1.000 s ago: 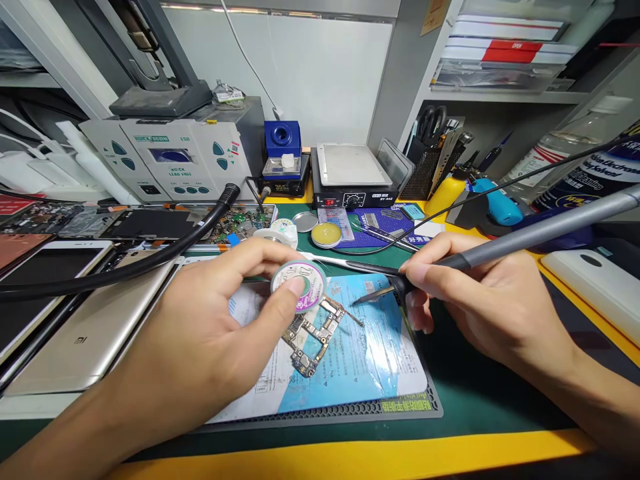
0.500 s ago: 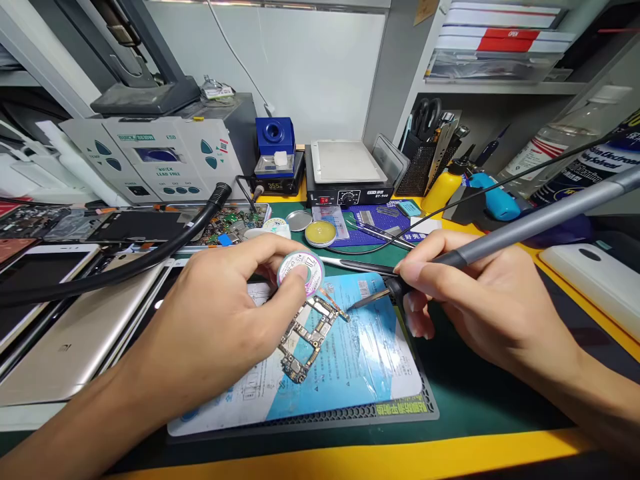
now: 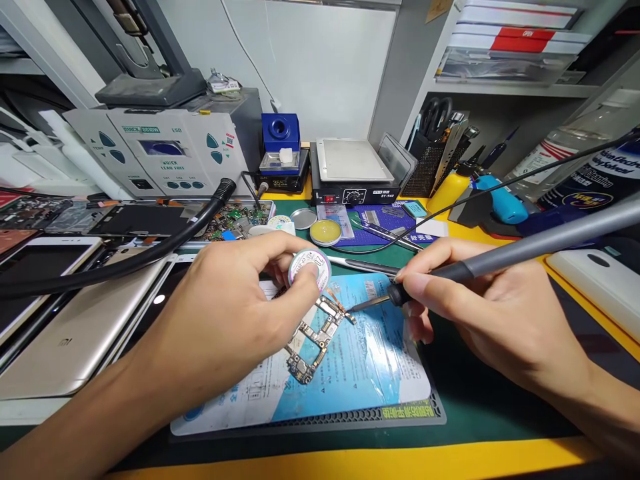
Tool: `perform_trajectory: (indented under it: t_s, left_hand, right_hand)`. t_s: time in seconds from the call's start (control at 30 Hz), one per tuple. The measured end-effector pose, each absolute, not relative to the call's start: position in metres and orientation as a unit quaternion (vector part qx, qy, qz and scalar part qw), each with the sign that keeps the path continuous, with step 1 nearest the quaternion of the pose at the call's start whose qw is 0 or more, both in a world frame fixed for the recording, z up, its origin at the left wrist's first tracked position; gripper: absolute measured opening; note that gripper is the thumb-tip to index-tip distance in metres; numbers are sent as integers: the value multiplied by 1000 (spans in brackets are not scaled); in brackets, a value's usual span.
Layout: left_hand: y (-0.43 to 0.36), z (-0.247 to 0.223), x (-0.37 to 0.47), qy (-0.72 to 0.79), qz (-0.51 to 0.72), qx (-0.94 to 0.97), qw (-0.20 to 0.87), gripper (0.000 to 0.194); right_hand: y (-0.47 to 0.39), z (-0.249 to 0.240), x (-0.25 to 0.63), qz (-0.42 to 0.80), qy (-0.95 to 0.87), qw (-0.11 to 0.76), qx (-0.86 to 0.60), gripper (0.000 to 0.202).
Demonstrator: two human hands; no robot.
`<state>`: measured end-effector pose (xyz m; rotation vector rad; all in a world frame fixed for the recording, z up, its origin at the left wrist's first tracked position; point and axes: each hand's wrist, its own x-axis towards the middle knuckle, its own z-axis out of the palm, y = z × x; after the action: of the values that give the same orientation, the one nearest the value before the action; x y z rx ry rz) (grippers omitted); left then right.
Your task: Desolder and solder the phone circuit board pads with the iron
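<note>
My left hand (image 3: 240, 300) pinches a round spool of desoldering wick (image 3: 323, 261) between thumb and fingers. From it a strip of copper braid (image 3: 335, 298) runs down to the upper right edge of a phone logic board (image 3: 327, 332). My right hand (image 3: 500, 307) holds a soldering iron (image 3: 480, 259) like a pen. The iron's tip meets the end of the braid at the board's edge; whether it presses on it is too small to tell. Under the board lies a blue and white printed sheet (image 3: 370, 373). My left hand covers part of the sheet.
A hot air station (image 3: 167, 150) stands at the back left, its black hose (image 3: 170, 243) curving forward. Behind the hands are an open tin of yellow paste (image 3: 325, 231), tweezers (image 3: 387, 235) and a heating plate (image 3: 355, 160). Several phones (image 3: 75, 323) lie at left. The iron's cable crosses right.
The view has shifted slightly, moving the scene rightward. Relative to the board, the soldering iron's tip has come a little left, onto the braid's end. Both hands keep their grips.
</note>
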<state>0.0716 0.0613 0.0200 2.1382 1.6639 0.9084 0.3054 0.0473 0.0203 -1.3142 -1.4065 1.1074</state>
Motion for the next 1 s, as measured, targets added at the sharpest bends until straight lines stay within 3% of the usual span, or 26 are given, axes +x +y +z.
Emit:
perform_trajectory:
  t_s: [1.0]
  left_hand:
    - [61,19,72,582,303,737,166,19]
  right_hand:
    - [47,22,305,457,-569,424,-536,17]
